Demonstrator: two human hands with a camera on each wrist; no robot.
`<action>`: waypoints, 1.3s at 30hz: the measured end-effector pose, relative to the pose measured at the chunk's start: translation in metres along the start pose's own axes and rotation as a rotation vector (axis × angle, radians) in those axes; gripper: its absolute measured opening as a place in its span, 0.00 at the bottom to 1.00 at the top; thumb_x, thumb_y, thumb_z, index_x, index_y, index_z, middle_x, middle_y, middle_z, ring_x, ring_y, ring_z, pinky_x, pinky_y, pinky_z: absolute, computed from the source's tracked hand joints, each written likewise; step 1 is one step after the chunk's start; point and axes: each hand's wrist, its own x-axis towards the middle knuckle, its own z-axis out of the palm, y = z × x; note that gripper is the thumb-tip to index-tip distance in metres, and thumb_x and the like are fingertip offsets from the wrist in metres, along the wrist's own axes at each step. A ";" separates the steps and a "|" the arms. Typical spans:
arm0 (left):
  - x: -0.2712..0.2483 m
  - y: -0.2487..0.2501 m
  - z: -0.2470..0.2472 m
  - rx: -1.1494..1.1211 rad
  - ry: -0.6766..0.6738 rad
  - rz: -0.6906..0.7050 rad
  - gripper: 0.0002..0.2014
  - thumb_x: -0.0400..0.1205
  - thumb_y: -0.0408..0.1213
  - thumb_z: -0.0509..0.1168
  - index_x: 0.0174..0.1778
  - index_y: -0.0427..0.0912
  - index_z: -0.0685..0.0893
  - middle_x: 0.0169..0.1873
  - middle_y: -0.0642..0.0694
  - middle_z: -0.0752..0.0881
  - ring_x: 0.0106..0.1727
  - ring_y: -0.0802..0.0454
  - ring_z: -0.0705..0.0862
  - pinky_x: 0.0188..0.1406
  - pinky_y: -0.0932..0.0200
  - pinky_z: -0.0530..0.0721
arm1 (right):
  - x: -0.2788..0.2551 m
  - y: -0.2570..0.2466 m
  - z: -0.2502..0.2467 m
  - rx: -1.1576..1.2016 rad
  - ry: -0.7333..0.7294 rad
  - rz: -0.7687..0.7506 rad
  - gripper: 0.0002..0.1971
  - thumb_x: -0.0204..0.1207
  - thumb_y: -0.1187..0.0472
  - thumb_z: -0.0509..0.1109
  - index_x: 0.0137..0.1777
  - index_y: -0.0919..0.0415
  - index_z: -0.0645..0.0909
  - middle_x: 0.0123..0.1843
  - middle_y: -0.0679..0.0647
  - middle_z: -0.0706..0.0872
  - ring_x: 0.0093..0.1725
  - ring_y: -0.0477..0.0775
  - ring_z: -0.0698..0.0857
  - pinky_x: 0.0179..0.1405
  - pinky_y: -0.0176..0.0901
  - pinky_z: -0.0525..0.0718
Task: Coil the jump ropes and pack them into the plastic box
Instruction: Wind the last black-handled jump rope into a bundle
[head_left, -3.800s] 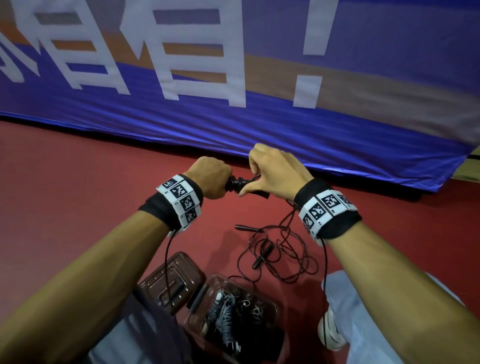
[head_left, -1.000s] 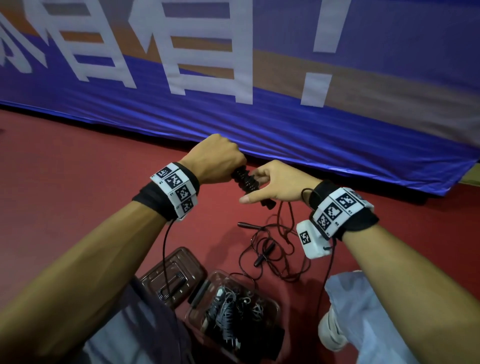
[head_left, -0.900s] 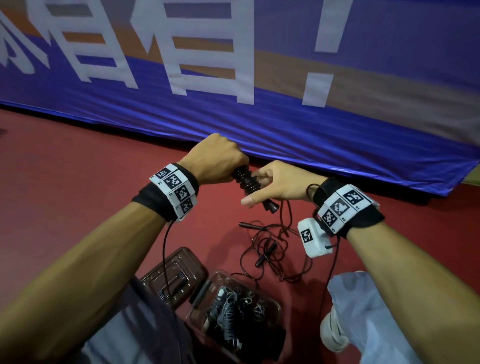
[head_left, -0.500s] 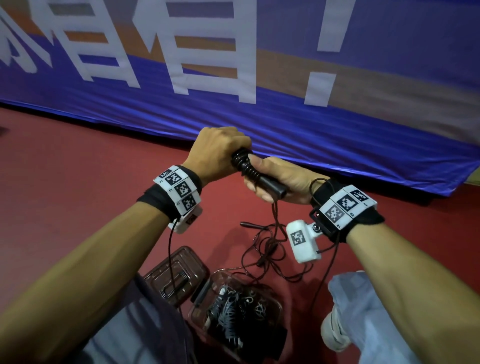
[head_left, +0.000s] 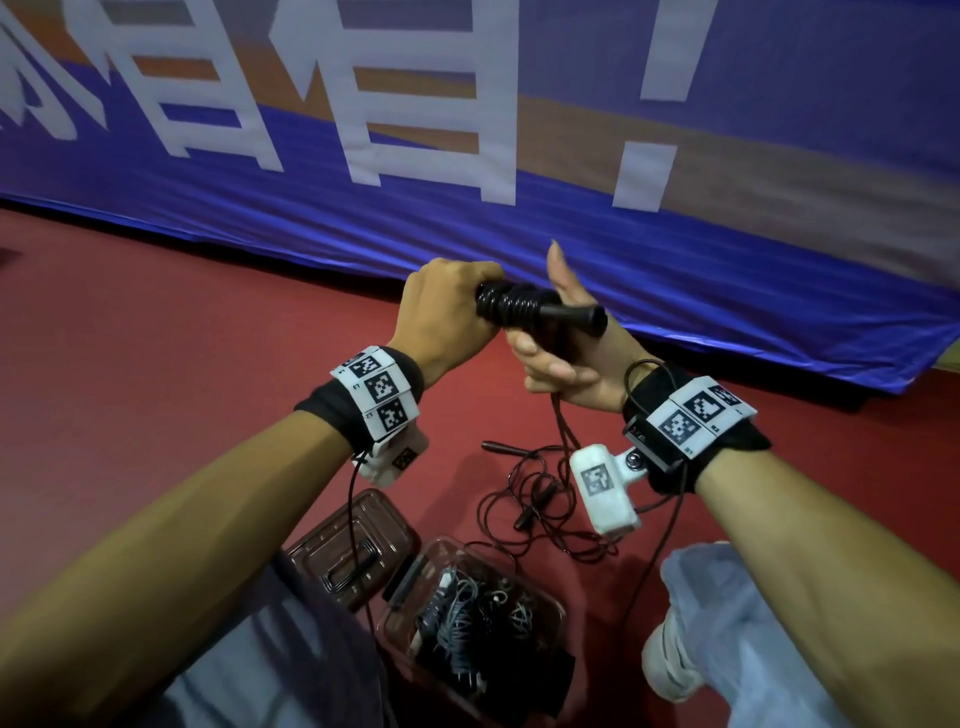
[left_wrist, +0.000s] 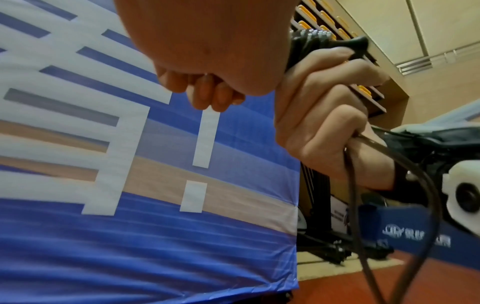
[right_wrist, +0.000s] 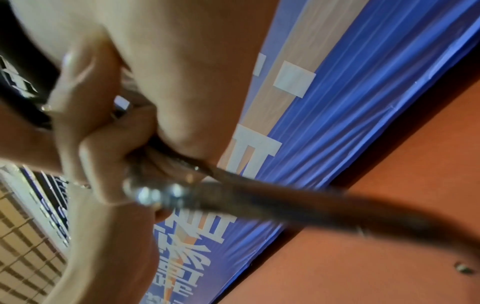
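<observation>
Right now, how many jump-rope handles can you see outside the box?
3: one black handle gripped in both hands, rope wound round it; two handles on the floor, one above the tangle, one within it. More may be hidden.

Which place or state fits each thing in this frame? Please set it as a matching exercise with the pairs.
Things:
1. jump rope handles
2. plastic box
3. box lid
4. loose rope

Places or states:
A. tangled on the red floor
B. lying beside the box, to its left in the head view
C. open, with coiled ropes inside
D. gripped by the left hand, with rope wound round them

Pairs: 1-D, 2-C, 3-B, 4-A
</observation>
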 end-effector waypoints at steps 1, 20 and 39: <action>0.001 0.003 0.000 -0.016 -0.026 -0.095 0.04 0.68 0.39 0.65 0.30 0.44 0.83 0.22 0.47 0.81 0.29 0.35 0.80 0.27 0.52 0.76 | 0.002 0.000 0.003 0.055 0.035 -0.033 0.43 0.76 0.21 0.47 0.33 0.63 0.78 0.16 0.52 0.72 0.09 0.43 0.61 0.23 0.41 0.52; -0.004 -0.029 0.048 0.695 -0.783 -0.412 0.11 0.82 0.44 0.66 0.56 0.44 0.85 0.42 0.48 0.85 0.44 0.46 0.87 0.41 0.54 0.77 | 0.036 0.038 0.005 -1.056 0.840 0.318 0.07 0.83 0.63 0.66 0.49 0.65 0.84 0.41 0.59 0.87 0.30 0.57 0.84 0.26 0.41 0.75; 0.020 -0.033 0.008 0.692 -0.740 0.180 0.02 0.76 0.37 0.65 0.43 0.44 0.82 0.42 0.43 0.88 0.43 0.38 0.86 0.36 0.53 0.72 | -0.003 -0.003 -0.033 -1.004 0.519 -0.151 0.12 0.75 0.57 0.83 0.42 0.66 0.86 0.37 0.57 0.90 0.35 0.47 0.84 0.40 0.45 0.84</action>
